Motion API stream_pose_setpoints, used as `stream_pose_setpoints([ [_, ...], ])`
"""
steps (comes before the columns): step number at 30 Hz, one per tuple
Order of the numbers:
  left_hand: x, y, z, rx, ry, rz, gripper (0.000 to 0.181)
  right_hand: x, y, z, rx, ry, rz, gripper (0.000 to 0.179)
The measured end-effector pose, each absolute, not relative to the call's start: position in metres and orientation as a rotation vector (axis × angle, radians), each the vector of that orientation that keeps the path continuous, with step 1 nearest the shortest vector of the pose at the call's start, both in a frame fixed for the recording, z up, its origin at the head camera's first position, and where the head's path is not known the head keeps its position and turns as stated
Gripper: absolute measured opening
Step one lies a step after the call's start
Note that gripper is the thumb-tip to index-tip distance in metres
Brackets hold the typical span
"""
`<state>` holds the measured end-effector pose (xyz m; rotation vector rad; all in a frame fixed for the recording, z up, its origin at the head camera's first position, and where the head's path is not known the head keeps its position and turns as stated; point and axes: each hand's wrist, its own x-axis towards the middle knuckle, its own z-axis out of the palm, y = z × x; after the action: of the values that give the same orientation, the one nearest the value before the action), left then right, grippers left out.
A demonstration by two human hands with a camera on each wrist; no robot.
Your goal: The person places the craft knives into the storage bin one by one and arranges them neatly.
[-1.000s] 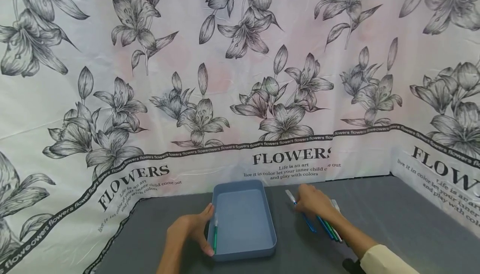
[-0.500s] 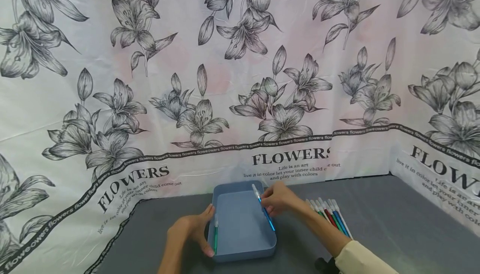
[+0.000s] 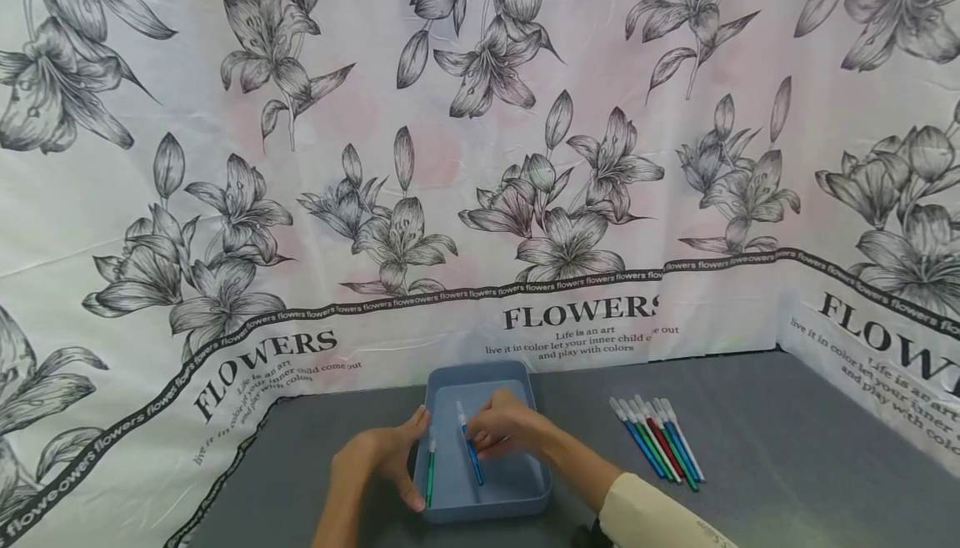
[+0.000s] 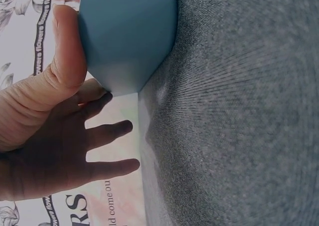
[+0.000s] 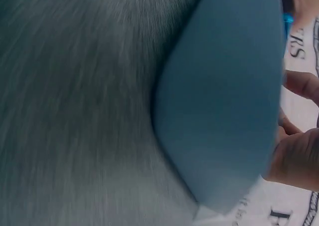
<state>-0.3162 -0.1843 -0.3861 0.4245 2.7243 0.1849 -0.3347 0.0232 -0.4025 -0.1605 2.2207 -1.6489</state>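
I see a big flower cloth (image 3: 465,156) behind a gray table (image 3: 757,431). On the table is a blue tray (image 3: 510,481). The left hand (image 3: 382,456) touches its left side, fingers spread wide. The right hand (image 3: 506,424), over the tray, pinches a blue pen (image 3: 474,456); I can't tell if the pen touches the bottom. More pens (image 3: 660,444) lie to the right. A green pen (image 3: 431,473) lies inside the tray's left wall.

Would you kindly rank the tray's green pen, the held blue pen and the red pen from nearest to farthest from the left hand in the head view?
1. Green pen, left inside the tray.
2. Blue pen, in the right hand.
3. Red pen, right of the tray.
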Motion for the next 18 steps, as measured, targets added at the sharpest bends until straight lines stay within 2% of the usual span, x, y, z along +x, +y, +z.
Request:
stream_pose_setpoints([
  [18, -0.315, -0.19, -0.386, 0.374, 2.737, 0.23, 0.125, -0.326, -0.029, -0.423, -0.199, 2.327, -1.661, 0.014],
])
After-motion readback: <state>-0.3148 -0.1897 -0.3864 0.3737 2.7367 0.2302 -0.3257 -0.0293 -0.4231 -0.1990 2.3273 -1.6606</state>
